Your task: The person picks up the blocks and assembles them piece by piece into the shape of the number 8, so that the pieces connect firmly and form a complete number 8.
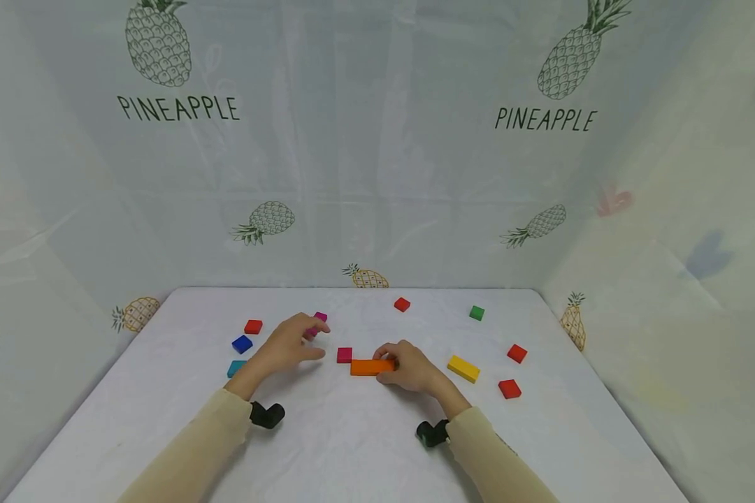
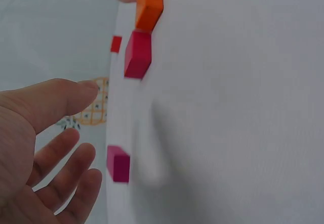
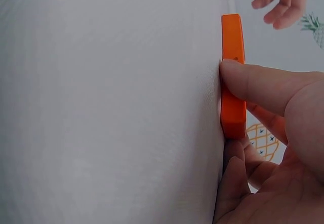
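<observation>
With thumb and fingers, my right hand [image 1: 410,367] grips the right part of an orange rectangular block [image 1: 366,367] on the white table. In the right wrist view, the thumb lies along one long side of the orange block [image 3: 233,39]. A pink block [image 1: 344,355] sits at the block's left end, seeming to touch it in the left wrist view. My left hand [image 1: 289,342] is held above the table with thumb and fingers apart, holding nothing. Beyond its fingertips is a magenta block [image 2: 119,165], partly covered by the fingers in the head view.
On the left lie a red block [image 1: 253,327], a blue block [image 1: 242,344] and a teal block [image 1: 235,368], partly hidden by the left wrist. A yellow block [image 1: 463,369], a green block [image 1: 477,313] and several red blocks [image 1: 509,389] lie toward the back and right.
</observation>
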`<state>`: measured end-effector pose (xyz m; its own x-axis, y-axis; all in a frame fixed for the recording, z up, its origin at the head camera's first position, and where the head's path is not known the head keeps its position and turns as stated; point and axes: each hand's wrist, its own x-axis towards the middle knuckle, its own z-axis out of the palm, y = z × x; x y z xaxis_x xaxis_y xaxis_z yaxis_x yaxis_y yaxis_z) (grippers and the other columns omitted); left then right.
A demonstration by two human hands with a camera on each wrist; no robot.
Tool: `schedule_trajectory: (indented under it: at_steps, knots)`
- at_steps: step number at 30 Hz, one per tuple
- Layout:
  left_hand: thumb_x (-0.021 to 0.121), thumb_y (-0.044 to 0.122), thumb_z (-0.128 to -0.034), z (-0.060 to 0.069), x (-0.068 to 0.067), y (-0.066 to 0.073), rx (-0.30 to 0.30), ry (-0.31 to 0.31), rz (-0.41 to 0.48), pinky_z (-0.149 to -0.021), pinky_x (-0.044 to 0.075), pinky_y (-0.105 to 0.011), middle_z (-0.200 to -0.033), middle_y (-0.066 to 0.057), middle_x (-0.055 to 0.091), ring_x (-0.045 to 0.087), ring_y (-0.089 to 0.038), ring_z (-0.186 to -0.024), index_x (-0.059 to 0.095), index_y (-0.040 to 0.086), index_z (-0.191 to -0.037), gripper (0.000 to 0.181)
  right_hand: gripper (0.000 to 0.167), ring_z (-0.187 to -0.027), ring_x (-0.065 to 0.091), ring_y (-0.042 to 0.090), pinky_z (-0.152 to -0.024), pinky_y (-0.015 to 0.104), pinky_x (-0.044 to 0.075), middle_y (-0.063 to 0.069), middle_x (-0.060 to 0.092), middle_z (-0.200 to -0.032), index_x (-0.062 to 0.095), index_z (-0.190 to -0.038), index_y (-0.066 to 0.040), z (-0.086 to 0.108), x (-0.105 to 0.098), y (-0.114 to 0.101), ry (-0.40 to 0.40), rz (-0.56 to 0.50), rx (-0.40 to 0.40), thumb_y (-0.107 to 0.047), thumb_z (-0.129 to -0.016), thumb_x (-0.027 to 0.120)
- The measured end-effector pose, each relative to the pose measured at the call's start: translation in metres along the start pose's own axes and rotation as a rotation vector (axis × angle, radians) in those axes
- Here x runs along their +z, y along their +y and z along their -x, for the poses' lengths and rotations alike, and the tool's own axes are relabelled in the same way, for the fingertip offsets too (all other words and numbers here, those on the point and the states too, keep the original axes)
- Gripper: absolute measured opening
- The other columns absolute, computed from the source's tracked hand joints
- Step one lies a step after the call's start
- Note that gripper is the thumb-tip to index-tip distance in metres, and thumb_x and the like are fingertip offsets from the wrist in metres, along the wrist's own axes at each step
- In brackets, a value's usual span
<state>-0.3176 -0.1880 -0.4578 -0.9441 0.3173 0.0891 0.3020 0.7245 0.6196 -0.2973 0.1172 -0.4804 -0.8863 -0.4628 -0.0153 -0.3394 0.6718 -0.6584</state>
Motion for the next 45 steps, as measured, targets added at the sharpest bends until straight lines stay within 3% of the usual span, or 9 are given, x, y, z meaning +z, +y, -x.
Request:
schedule_trajectory:
  at_steps: [9, 19, 27, 33, 45]
  knots:
    - [0.085, 0.018, -0.0917, 0.011, -0.042, -0.034, 0.026, 0.048, -0.06, -0.094, 0.057, -0.053, -0.131, -0.016, 0.064, 0.064, -0.031, -0.115, 0.068, 0.012, -0.132, 0.044, 0.027, -0.099, 0.054, 0.021, -0.089, 0.041, 0.051, 0.003, 0.061, -0.105, 0.07, -0.12, -0.018, 0.0, -0.001, 0.0, 0.001, -0.001, -0.007, -0.017, -0.095, 0.081]
    - [0.083, 0.021, -0.0923, 0.023, -0.069, -0.062, -0.04, 0.076, -0.142, -0.091, 0.056, -0.055, -0.124, -0.019, 0.065, 0.061, -0.037, -0.11, 0.069, 0.01, -0.132, 0.043, 0.027, -0.096, 0.054, 0.02, -0.086, 0.039, 0.051, 0.003, 0.059, -0.101, 0.07, -0.12, -0.018, 0.0, 0.0, 0.001, -0.003, 0.004, -0.004, -0.017, -0.095, 0.081]
    - [0.084, 0.021, -0.0916, 0.03, -0.076, -0.087, -0.078, 0.079, -0.159, -0.095, 0.055, -0.06, -0.127, -0.02, 0.065, 0.061, -0.042, -0.118, 0.068, 0.008, -0.132, 0.045, 0.027, -0.096, 0.054, 0.02, -0.086, 0.038, 0.051, 0.002, 0.059, -0.101, 0.07, -0.121, -0.018, 0.0, 0.0, 0.001, -0.004, 0.004, 0.001, -0.018, -0.096, 0.08]
    - [0.085, 0.023, -0.0907, 0.034, -0.077, -0.102, -0.102, 0.073, -0.145, -0.093, 0.057, -0.058, -0.129, -0.021, 0.065, 0.061, -0.042, -0.117, 0.066, 0.005, -0.133, 0.049, 0.027, -0.096, 0.054, 0.02, -0.087, 0.039, 0.052, 0.002, 0.059, -0.102, 0.07, -0.121, -0.019, 0.0, 0.0, 0.0, -0.003, 0.002, 0.009, -0.018, -0.096, 0.08]
    - [0.086, 0.022, -0.0893, 0.041, -0.078, -0.108, -0.152, 0.067, -0.142, -0.091, 0.058, -0.057, -0.126, -0.023, 0.065, 0.063, -0.042, -0.113, 0.07, 0.007, -0.126, 0.043, 0.027, -0.098, 0.054, 0.02, -0.088, 0.039, 0.053, 0.002, 0.06, -0.104, 0.07, -0.121, -0.018, 0.0, 0.001, 0.0, -0.002, 0.008, 0.01, -0.018, -0.096, 0.08]
